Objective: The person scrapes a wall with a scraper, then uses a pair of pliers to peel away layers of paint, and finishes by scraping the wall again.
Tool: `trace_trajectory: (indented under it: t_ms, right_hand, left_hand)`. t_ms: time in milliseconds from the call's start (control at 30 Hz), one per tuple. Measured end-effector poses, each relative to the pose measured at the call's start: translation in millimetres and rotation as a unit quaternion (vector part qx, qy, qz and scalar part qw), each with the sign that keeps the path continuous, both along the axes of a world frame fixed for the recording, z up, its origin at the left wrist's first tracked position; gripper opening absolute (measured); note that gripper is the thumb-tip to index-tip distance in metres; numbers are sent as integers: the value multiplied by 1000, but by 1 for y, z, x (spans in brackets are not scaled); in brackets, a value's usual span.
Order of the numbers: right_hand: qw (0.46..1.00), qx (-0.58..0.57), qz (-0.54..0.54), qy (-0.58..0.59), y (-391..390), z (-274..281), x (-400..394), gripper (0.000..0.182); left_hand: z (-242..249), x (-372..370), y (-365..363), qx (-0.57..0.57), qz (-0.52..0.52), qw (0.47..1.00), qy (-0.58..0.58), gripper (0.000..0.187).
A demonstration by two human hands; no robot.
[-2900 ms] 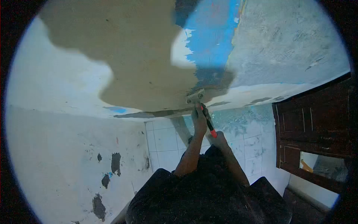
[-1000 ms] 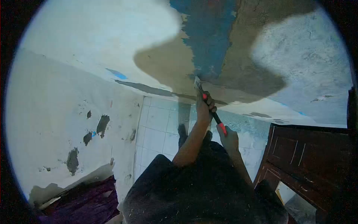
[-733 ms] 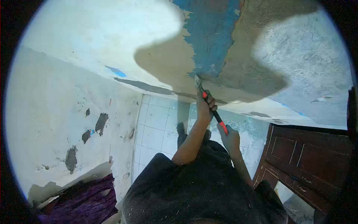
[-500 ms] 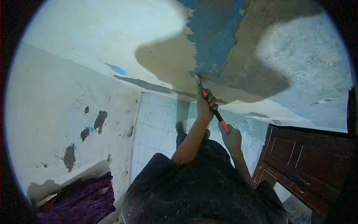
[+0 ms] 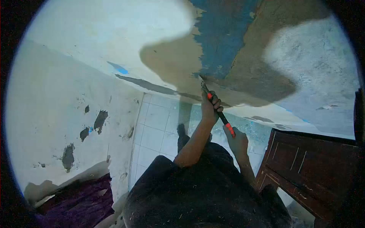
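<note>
Both of my hands grip one long scraper [image 5: 222,117] with a black and red handle. My left hand [image 5: 210,108] is wrapped round the upper handle, close below the metal blade. Lower down, my right hand [image 5: 238,141] is closed round the red end of the handle. The blade tip meets the wall at the lower left edge of a bare blue patch [image 5: 220,41]. Ragged edges of cream paint [image 5: 163,15] border that patch on the left, and a greyish stretch of wall lies to its right.
A side wall [image 5: 57,98] on the left has several grey chipped spots. White floor tiles [image 5: 154,117] show below. Dark brown wooden furniture [image 5: 304,163] stands at lower right, and purple cloth [image 5: 83,201] is at lower left. My shadow falls across the wall.
The view has shifted slightly, so the blue patch sits a little farther right in the picture. Both hands keep their hold, and the blade stays at the patch's lower edge.
</note>
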State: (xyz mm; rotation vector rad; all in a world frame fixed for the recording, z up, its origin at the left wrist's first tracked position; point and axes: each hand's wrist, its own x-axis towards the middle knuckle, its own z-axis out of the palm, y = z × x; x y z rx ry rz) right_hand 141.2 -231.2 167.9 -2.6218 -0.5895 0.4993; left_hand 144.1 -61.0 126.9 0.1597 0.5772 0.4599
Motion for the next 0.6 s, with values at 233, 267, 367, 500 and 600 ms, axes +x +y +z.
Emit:
trace_trajectory:
  t_ms: [233,267,367,500,600]
  right_hand:
    - [1000,-1,8,5,2,1,0,45]
    - [999,-28,-10,16,4,10,-2,46]
    - [997,29,-42,60,-9,13,-9,47]
    - [1000,-6,-6,10,6,15,-3,45]
    - [999,42,-13,27,-4,9,-10,47]
  left_hand:
    - [-26,1,-1,-22,-1,999,-45,37]
    - [-6,-1,0,-19,-4,1000,-21,36]
    - [10,-1,-12,-37,-45,998,27,35]
    - [-14,1,1,-16,-16,1000,7,35]
    - [-10,-3,-3,-2,-25,1000,-18,35]
